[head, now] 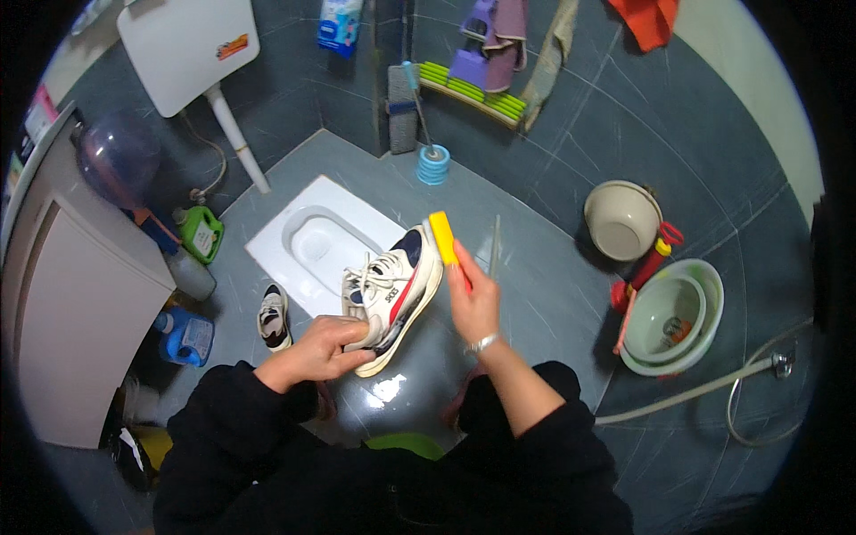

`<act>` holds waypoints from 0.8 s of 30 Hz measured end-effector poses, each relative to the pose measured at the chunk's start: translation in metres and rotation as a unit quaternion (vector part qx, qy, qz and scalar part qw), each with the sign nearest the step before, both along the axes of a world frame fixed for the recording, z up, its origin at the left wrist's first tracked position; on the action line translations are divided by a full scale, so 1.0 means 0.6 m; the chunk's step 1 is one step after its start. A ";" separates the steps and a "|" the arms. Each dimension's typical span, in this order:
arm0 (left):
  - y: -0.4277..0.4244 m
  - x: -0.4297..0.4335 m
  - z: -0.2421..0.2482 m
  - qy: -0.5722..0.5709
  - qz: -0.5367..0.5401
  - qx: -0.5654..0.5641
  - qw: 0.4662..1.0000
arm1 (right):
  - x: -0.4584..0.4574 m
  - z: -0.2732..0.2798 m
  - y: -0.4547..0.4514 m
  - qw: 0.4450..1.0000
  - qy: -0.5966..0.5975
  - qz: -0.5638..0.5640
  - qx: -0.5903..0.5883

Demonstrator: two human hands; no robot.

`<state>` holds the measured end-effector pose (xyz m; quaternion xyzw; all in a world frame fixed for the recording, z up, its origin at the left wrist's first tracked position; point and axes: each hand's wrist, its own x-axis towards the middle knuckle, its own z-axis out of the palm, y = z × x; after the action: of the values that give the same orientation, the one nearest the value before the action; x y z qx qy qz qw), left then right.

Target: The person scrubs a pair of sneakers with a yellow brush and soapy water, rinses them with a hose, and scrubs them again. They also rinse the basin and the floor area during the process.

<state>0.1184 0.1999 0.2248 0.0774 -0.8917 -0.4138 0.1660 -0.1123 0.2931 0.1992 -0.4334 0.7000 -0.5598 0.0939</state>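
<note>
My left hand (pixel 324 348) grips a white sneaker (pixel 384 291) by its heel, thumb at the collar. The shoe has a navy toe, a red side stripe and tied white laces, and is held in the air with its toe pointing away from me. In my right hand (pixel 476 301) is a yellow scrubbing brush (pixel 441 237) with a red handle part. Its pale bristles face the sole edge near the toe and appear to touch it. A second sneaker (pixel 273 317) stands on the tiled floor to the left.
Beyond the shoe lies a white squat toilet (pixel 321 244). Blue (pixel 187 336) and green (pixel 200 234) plastic bottles stand beside the cabinet (pixel 87 321) at left. Basins (pixel 669 317) and a shower hose (pixel 689 391) are at right. A blue-handled toilet brush (pixel 433 164) stands at the back.
</note>
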 end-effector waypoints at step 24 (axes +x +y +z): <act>-0.017 -0.073 -0.031 0.139 0.216 0.215 0.942 | 0.104 -0.001 0.034 0.993 -0.028 0.100 0.052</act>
<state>0.0745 0.1895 0.2062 0.2438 -0.7114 -0.5568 0.3529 -0.0497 0.3136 0.1989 -0.4794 0.6787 -0.5224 0.1915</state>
